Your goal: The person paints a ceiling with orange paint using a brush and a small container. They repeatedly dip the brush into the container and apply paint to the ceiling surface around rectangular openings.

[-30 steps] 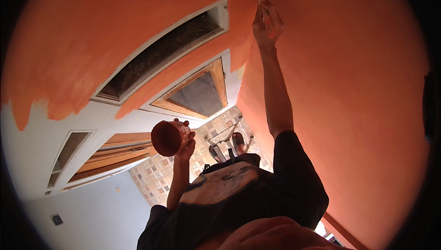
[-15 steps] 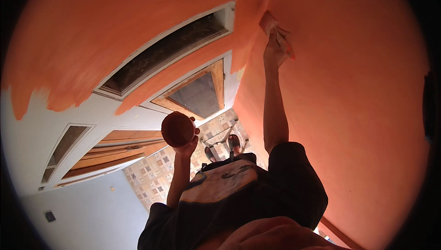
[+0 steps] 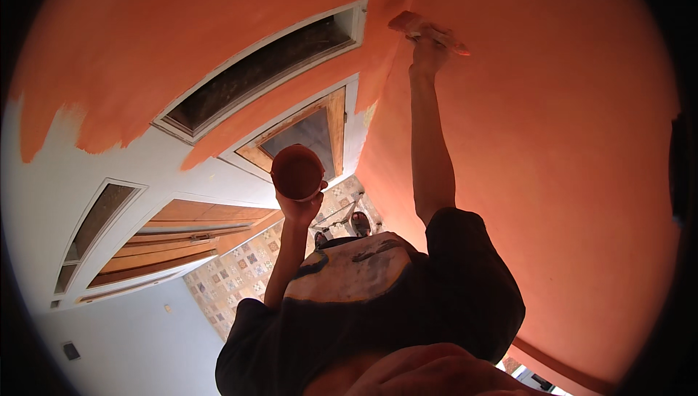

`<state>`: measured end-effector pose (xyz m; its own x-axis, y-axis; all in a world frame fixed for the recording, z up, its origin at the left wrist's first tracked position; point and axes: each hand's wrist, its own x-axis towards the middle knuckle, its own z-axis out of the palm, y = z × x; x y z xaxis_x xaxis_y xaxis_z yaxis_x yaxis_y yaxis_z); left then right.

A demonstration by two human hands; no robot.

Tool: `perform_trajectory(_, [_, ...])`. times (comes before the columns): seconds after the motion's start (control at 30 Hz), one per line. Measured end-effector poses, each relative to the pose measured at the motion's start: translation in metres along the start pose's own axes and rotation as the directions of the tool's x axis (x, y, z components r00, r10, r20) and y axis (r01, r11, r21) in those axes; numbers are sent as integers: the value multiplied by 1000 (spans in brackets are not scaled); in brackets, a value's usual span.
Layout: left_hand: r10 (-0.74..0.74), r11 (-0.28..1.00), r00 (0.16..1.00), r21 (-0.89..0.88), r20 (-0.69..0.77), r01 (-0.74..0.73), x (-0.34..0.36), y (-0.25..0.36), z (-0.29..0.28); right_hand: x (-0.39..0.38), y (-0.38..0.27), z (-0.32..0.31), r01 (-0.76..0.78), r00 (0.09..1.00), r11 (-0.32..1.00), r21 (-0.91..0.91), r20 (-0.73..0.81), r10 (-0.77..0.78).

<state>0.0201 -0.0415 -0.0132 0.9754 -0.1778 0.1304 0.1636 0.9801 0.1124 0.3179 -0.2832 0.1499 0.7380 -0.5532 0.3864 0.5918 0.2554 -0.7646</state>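
My right hand (image 3: 430, 56) is raised high and closed around a wide paintbrush (image 3: 404, 22), its handle sticking out to the right. The bristles are at the corner where two orange walls meet, reaching over toward the left one. In front of my body my left hand (image 3: 308, 204) grips a round paint pot (image 3: 297, 173) with fingers wrapped around its side. The inside of the pot looks dark, so how much paint it holds cannot be made out. Orange paint covers the right wall (image 3: 538, 149) and the upper part of the left wall (image 3: 218, 18), ending there in a ragged edge above white.
A long vent opening (image 3: 262, 69) with a white frame sits in the left wall. Below it are a wood-framed window (image 3: 309, 138) and a wooden door (image 3: 182, 240). Far below, my sandaled feet (image 3: 360, 224) stand near metal bars above patterned floor tiles (image 3: 240, 287).
The paintbrush has moved left across the corner and turned from upright to nearly sideways. My left hand has lifted the pot a little up and to the right.
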Motion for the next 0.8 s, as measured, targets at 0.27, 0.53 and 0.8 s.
perform_trajectory(0.27, [36,999,998,38,-49,-34,-13,10,-6,34,-80,105,170,968,943,285,132,-214])
perform_trajectory(0.53, [22,1000,999,-6,-26,-22,-14,15,-1,-9,-26,66,-54,997,910,412,-25,70])
perform_trajectory(0.8, [45,999,993,10,-110,-44,-15,17,7,-37,21,14,-122,972,974,193,-175,157])
